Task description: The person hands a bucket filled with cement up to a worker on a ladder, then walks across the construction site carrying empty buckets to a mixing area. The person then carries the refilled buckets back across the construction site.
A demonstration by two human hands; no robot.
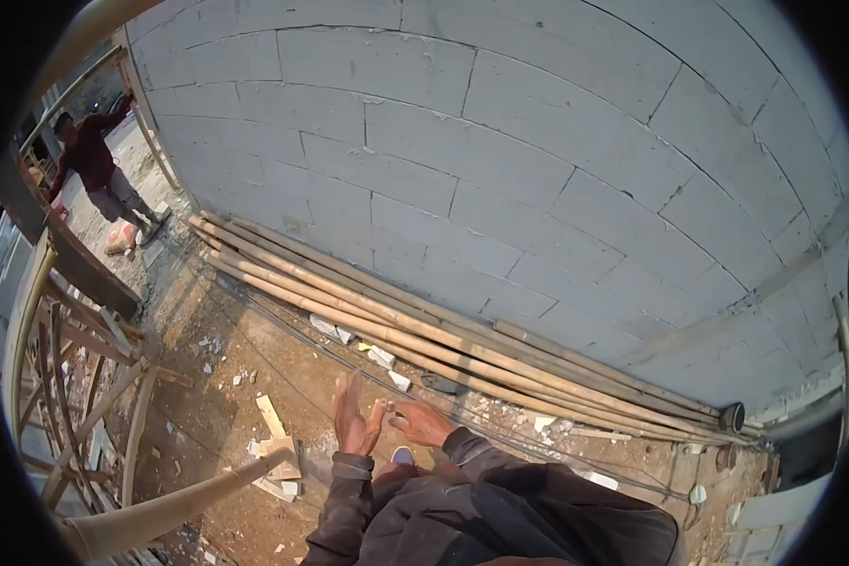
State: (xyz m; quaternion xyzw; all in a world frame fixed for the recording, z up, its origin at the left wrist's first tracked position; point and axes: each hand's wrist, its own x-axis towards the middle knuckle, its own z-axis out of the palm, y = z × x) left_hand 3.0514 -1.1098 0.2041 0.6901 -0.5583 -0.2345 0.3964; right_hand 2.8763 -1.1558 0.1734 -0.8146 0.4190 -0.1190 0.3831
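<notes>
In front of my body, my left hand (355,417) is raised with its fingers stretched out and pointing away from me. Close against its thumb side, my right hand (423,424) has its fingers bent and drawn together. Whatever may lie between those right fingertips is too small to make out. Both forearms wear dark sleeves. Beyond the hands, several long bamboo poles (424,332) lie on the ground along the foot of the wall, and neither hand touches them.
A grey block wall (415,141) spans the far side. At lower left a thick bamboo pole (174,507) juts in beside timber bracing (94,396). Wood scraps (274,439) and broken block pieces (380,357) litter the dirt. A person (99,165) stands at the far left opening.
</notes>
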